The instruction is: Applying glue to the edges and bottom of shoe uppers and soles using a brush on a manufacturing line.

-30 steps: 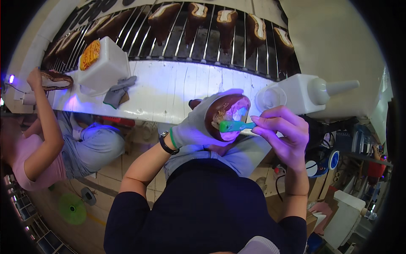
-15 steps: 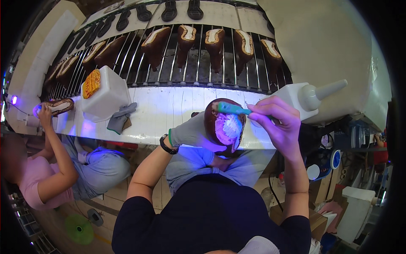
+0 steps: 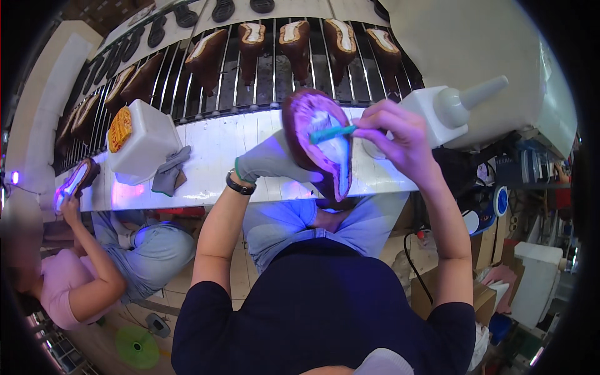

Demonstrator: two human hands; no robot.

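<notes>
My left hand [image 3: 267,159], in a grey knit glove, grips a dark brown shoe upper [image 3: 339,153] by its side. Its pale underside is turned up toward me, with white in the middle and purple-blue light across it. Between the bare fingers of my right hand [image 3: 395,132] is a slim teal brush [image 3: 331,133]. The brush's head lies over the upper's underside and seems to touch it. Just beyond my right hand, a white bottle [image 3: 428,119] with a long nozzle lies tilted on the white bench [image 3: 219,147].
A white plastic container [image 3: 147,147] with an orange label and a loose grey glove [image 3: 170,171] rest to the left. Beyond the bench, a rack of metal bars [image 3: 269,84] carries several brown uppers; dark soles [image 3: 186,15] lie behind. At left, a co-worker holds another upper [image 3: 80,176].
The upper has been raised and tilted so more of its underside shows. My brush has moved from its top rim toward the middle of the underside. My view has shifted slightly.
</notes>
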